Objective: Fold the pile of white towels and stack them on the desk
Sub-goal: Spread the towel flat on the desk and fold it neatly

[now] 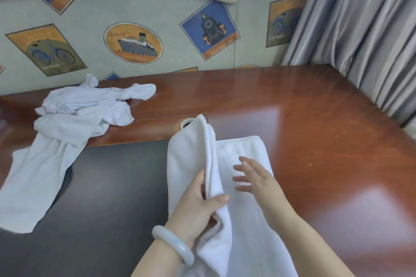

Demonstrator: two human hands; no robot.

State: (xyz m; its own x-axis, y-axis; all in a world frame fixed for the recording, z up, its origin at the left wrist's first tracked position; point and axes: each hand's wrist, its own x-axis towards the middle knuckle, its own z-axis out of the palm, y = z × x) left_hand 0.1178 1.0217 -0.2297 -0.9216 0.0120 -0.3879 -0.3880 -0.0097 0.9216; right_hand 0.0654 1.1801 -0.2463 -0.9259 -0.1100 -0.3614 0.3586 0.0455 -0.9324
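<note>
A white towel lies lengthwise on the desk in front of me. My left hand grips the towel's left edge and lifts it into a raised fold, thumb on the near side. My right hand lies flat on the towel's right half, fingers straight and spread. A pile of crumpled white towels sits at the far left of the desk, one of them trailing down over the dark pad.
The reddish wooden desk runs to the right and ends at grey curtains. A wall papered with picture labels stands behind it. A round cable hole shows just beyond the lifted towel fold.
</note>
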